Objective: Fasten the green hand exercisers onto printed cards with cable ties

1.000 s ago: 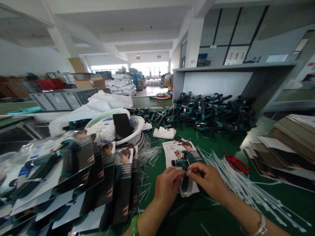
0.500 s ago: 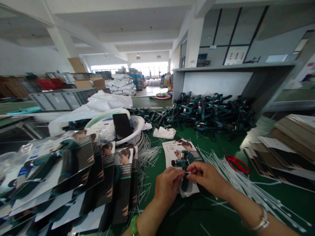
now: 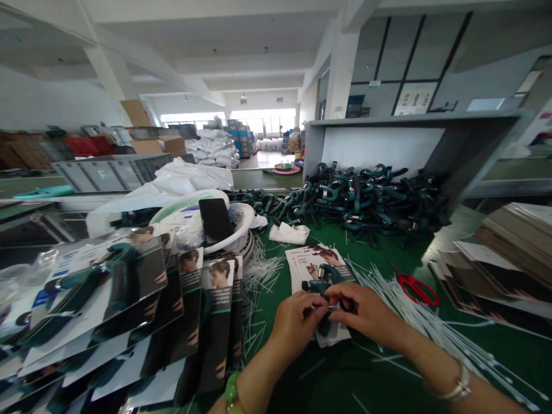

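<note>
A dark green hand grip (image 3: 322,276) lies on a small stack of printed cards (image 3: 297,265) in front of me. My left hand (image 3: 299,316) is over the lower part of the grip, its fingertips pinched together. From the right, my right hand (image 3: 356,307) meets it with fingers closed at the same spot. A small pale bit, like part of a zip tie, shows between the fingertips; most of it is hidden. Loose white zip ties (image 3: 448,351) fan out beside my right forearm. Both hands nearly touch each other.
Red-handled scissors (image 3: 417,288) and stacked cards (image 3: 513,247) lie to the right. A heap of grips (image 3: 371,198) spills from a grey bin (image 3: 478,149). At left are carded grips (image 3: 81,299), and a phone (image 3: 215,220) on a white basket (image 3: 241,230).
My left fingertips have shifted slightly right, closer to my right fingers, and less of the pale bit shows between them. The grip and cards stay in place.
</note>
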`<state>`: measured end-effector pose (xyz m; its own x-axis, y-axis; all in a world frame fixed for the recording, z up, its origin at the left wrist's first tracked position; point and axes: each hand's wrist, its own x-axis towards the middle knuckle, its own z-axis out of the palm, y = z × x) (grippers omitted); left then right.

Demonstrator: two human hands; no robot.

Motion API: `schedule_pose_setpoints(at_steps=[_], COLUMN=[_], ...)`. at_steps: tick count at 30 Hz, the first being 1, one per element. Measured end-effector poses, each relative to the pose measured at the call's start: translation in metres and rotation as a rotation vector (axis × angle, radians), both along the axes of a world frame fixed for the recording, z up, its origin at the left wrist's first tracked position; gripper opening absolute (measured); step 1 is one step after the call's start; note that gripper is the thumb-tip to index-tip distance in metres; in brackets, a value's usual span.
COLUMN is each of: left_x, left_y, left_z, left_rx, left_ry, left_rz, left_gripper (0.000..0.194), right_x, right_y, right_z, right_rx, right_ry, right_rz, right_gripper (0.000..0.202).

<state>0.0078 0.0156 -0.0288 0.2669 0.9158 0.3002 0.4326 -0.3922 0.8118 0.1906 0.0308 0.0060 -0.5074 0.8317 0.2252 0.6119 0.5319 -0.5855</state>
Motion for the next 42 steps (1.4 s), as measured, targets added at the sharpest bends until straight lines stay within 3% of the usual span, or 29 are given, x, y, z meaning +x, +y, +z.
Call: schedule_pose_setpoints(at_steps=[5, 8, 12, 14, 16, 19, 23, 25, 28, 31, 39, 42], left_x=[0.003, 0.005, 0.005, 0.004, 0.003, 0.001, -0.002, -0.005, -0.009, -0.009, 0.009, 0.011], left_y=[0.001, -0.001, -0.003, -0.004, -0.007, -0.010, -0.006, -0.002, 0.000, -0.002, 0.005, 0.010], left_z=[-0.007, -0.004, 0.010, 0.017, 0.020, 0.018, 0.007, 0.002, -0.002, -0.001, 0.008, 0.009], left_rx=[-0.027, -0.047, -0.045, -0.049, -0.072, -0.095, -0.124, -0.135, -0.131, -0.119, -0.182, -0.238], left_ry=[-0.070, -0.027, 0.114, 0.130, 0.125, 0.158, 0.215, 0.214, 0.234, 0.285, 0.392, 0.414], left_rz=[0.017, 0.046, 0.099, 0.115, 0.132, 0.168, 0.225, 0.260, 0.300, 0.303, 0.348, 0.351], left_gripper=[0.013, 0.014, 0.015, 0.016, 0.020, 0.033, 0.018, 0.018, 0.017, 0.017, 0.037, 0.034], right_x=[0.002, -0.004, -0.008, -0.007, -0.007, -0.010, -0.017, -0.018, -0.013, -0.008, -0.008, -0.008], right_y=[-0.005, -0.009, -0.014, -0.013, -0.010, -0.004, -0.002, -0.004, -0.012, -0.020, -0.021, -0.019], right_z=[-0.015, -0.018, -0.019, -0.021, -0.022, -0.021, -0.018, -0.019, -0.026, -0.035, -0.033, -0.034], right_rx=[0.364, 0.472, 0.475, 0.411, 0.337, 0.244, 0.102, 0.139, 0.338, 0.446, 0.433, 0.430], right_ry=[0.110, 0.141, 0.241, 0.305, 0.342, 0.362, 0.351, 0.280, 0.082, -0.025, 0.001, 0.043], right_rz=[0.066, 0.037, -0.211, -0.375, -0.445, -0.351, -0.167, -0.067, 0.052, 0.048, 0.065, 0.070], right_gripper=[0.015, 0.016, 0.014, 0.015, 0.016, 0.017, 0.022, 0.024, 0.022, 0.022, 0.023, 0.023])
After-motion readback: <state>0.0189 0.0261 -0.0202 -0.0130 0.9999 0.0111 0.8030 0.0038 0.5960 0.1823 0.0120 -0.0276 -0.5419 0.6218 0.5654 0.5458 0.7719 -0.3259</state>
